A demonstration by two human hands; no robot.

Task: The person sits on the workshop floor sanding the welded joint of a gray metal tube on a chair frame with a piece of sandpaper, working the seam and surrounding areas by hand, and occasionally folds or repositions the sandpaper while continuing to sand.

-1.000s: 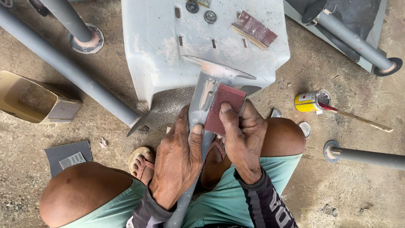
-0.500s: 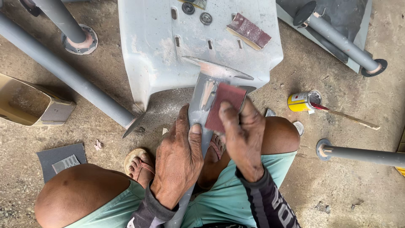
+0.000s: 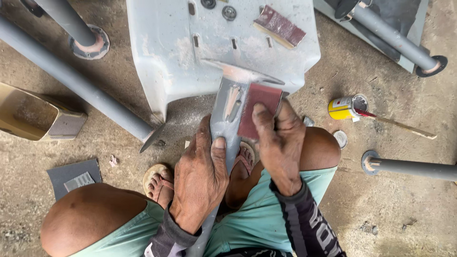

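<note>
Flat grey painted metal bar [image 3: 227,112] w/ long axis running near-vertical in frame, top end pointing away from the person twd the pale grey moulded plastic panel [image 3: 190,52], lower end coming back btwn the knees. Top end meets a thin crosswise metal piece lying on the panel; exact join hard to make out. Lower part of bar hidden under left hand [image 3: 200,178] and cut off at bottom edge of frame. Bar surface: grey paint w/ a bare, rubbed pale streak near the top, dusty. Left hand wrapped around bar mid-length, thumb laid on its face, holding it firm. Right hand [image 3: 281,143] just beside left, fingers pressing a dark-red rectangular sandpaper sheet [image 3: 257,112] flat on the bar's right edge; sheet's lower part covered by fingers. Another red-brown sandpaper strip [image 3: 280,26] lies on panel beyond both hands. Small yellow tin [image 3: 345,107] w/ stick in it sits to the right of right hand, on the concrete floor [image 3: 390,204].
</note>
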